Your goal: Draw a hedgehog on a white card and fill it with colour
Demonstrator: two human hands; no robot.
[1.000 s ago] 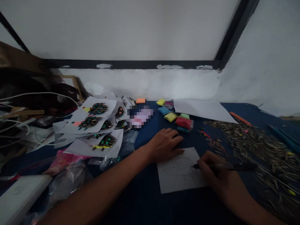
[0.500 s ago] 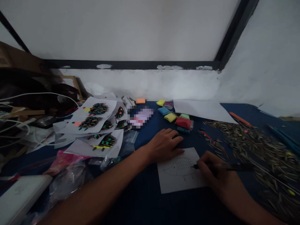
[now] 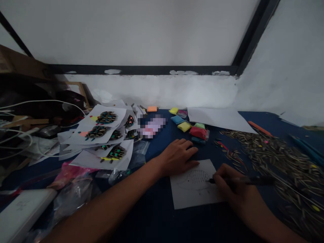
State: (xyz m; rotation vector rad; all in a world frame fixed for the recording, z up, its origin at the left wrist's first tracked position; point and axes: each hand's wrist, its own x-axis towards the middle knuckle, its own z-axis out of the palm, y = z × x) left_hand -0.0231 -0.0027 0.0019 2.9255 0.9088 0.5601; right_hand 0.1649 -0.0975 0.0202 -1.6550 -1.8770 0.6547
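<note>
A small white sheet of paper (image 3: 184, 199) lies on the dark blue tabletop, bearing a line drawing of a rounded, hedgehog-like animal with rows of short strokes on its back. My left hand (image 3: 178, 157) rests flat, its fingers stretched out, over the sheet's upper left corner. Pinched in my right hand (image 3: 234, 194) is a black pen (image 3: 250, 180), its tip at the right end of the drawing. The right palm covers the sheet's right edge. Just beyond my left hand sit soft packets of coloured clay, among them a red one (image 3: 197, 132) and a yellow one (image 3: 184, 126).
Striped sunflower seeds (image 3: 273, 155) spread over the right side, with an orange-handled tool (image 3: 259, 128) behind them. Stacked papers with seed-covered animals (image 3: 101, 136) lie at left. Clear plastic bags (image 3: 73, 195) and a white box (image 3: 22, 212) sit nearer. Blank paper (image 3: 217, 118) lies by the wall.
</note>
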